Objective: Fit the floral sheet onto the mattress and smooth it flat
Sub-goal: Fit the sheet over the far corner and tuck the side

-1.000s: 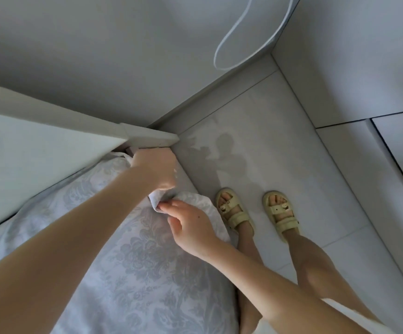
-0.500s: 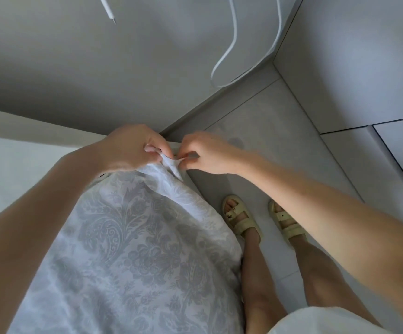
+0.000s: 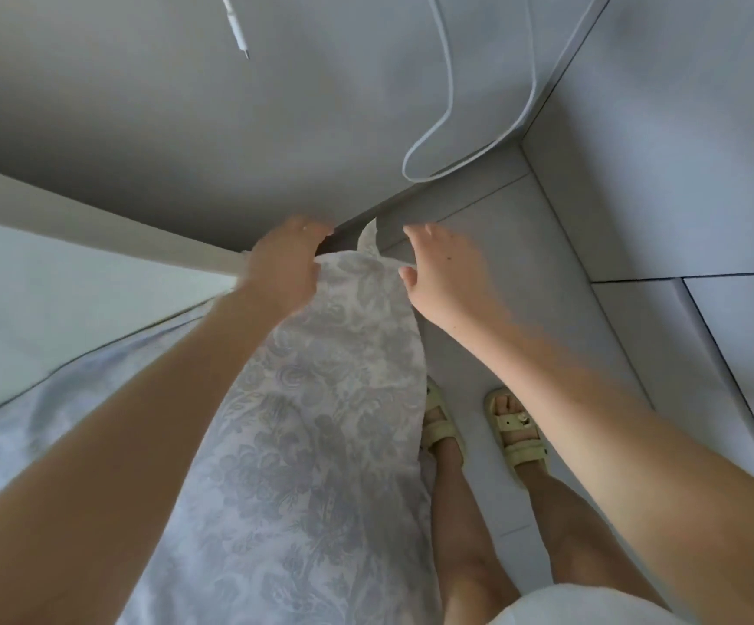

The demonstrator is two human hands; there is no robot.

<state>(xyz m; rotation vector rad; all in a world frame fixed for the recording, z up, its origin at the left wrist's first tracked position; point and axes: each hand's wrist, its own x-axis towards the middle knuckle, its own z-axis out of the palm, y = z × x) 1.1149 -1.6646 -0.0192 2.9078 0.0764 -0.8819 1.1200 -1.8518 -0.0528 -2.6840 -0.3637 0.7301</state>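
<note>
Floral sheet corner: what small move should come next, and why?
Probably tuck the corner down and under: a white tip of the grey floral sheet sticks up between the left hand and right hand, so it looks unseated.

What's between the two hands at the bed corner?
Head view: the corner of the pale grey floral fabric sheet lies between the left hand and right hand, its white tip sticking up.

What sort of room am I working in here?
Probably a home bedroom corner: a floral sheet is spread against a white bed-frame panel, the floor is pale tile, and a white charging cable hangs down the wall.
</note>
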